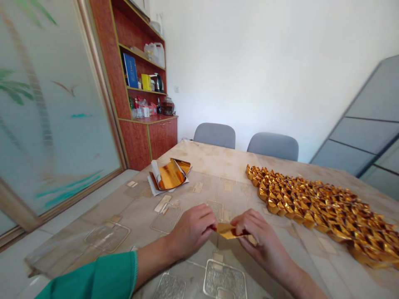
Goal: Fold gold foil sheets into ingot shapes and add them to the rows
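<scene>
Between my two hands is a small piece of gold foil paper (227, 231), folded into a narrow shape. My left hand (193, 227) pinches its left end, and my right hand (258, 233) grips the right end with thumb and fingers. The paper is held just above the patterned tablecloth. Beyond my left hand lies a loose stack of gold foil sheets (171, 174) with white backs, some of them curled. To the right of my right hand, many folded gold paper ingots (311, 203) sit in close rows.
The table (215, 155) has a plastic-like cover with raised squares. Two grey chairs (214, 135) stand at its far side against the white wall. A red-brown shelf cabinet (134, 137) and a frosted sliding door (62, 124) are on the left.
</scene>
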{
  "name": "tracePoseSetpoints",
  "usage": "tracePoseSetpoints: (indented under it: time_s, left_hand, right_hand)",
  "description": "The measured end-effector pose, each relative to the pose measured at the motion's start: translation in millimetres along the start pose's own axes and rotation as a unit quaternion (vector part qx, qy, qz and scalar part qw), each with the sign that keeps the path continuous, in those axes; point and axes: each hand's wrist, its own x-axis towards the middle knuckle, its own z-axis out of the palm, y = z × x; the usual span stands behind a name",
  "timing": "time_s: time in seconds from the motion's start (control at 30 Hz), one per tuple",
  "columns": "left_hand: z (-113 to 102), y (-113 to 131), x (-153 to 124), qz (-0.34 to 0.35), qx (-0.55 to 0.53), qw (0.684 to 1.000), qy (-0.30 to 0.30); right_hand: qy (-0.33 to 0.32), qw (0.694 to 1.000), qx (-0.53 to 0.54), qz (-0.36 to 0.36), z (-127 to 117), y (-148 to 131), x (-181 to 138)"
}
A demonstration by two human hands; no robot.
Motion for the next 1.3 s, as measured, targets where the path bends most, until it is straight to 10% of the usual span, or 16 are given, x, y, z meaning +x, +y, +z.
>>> tracePoseSetpoints:
  time_s: [0.37, 0.87, 1.3]
  left_hand:
    - [-12, 10, -3, 0.084, 0.026, 0.978, -0.189]
    - [-16, 18, -23, 0.077, 0.029, 0.979, -0.186]
    - [-18, 25, -24, 0.051, 0.002, 0.983, -0.177]
  right_hand:
    - [-0.173, 0.984, -0.039, 0.02, 8, 3, -22]
    - [-0.209, 0.976, 0.013, 0.054, -5, -2, -12]
    - [-0.192, 0.966, -0.146, 0.094, 12, -2, -16]
